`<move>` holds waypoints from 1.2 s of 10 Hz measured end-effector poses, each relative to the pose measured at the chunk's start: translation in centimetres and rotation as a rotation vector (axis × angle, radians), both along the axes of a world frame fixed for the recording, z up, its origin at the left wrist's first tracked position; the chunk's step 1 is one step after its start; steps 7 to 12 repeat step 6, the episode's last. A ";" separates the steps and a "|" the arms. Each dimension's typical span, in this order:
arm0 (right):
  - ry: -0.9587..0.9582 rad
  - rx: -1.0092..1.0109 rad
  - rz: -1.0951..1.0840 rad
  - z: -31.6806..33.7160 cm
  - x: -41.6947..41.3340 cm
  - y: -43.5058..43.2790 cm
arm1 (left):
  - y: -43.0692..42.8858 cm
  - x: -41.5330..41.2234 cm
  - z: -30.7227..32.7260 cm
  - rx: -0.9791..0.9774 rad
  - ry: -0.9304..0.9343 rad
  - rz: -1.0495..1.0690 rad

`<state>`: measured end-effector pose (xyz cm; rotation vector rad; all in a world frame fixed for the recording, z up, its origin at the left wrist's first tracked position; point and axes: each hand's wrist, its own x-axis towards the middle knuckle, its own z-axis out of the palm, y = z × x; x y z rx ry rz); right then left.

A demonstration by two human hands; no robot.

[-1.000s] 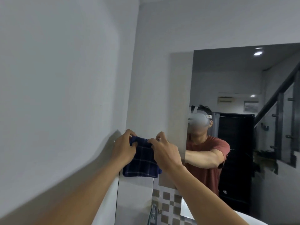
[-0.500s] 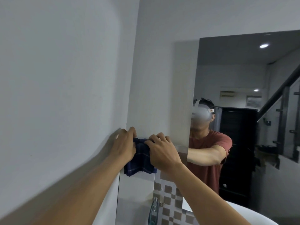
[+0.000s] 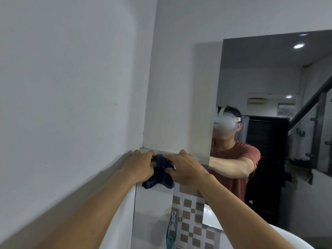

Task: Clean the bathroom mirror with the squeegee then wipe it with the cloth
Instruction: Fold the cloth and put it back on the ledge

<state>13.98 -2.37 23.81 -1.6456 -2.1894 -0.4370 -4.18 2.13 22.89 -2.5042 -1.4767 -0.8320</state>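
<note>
1. The left hand is being kept clamped on the dark plaid cloth.
2. The cloth, spread a second ago, is being bunched at the mirror corner.
3. The right hand is being closed on it; wiping is judged imminent.

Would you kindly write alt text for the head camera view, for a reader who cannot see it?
Both hands, left hand and right hand, bunch a dark blue plaid cloth against the wall in a bathroom corner, near the left edge of a wall mirror. The mirror reflects the person in a red shirt, arm outstretched. A checkered tile strip runs below.
</note>
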 end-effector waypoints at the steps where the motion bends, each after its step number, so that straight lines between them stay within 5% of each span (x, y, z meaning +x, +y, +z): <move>1: 0.056 0.021 -0.013 -0.1 0.0 0.0 | 0.3 0.0 0.1 0.019 -0.013 -0.004; 4: 0.279 0.044 0.036 -2.2 -0.3 -0.3 | 0.4 -0.3 -1.0 0.172 -0.050 -0.038; 12: 0.291 0.109 0.037 -2.3 -0.8 -1.4 | 0.2 -0.3 -1.5 0.263 -0.099 -0.018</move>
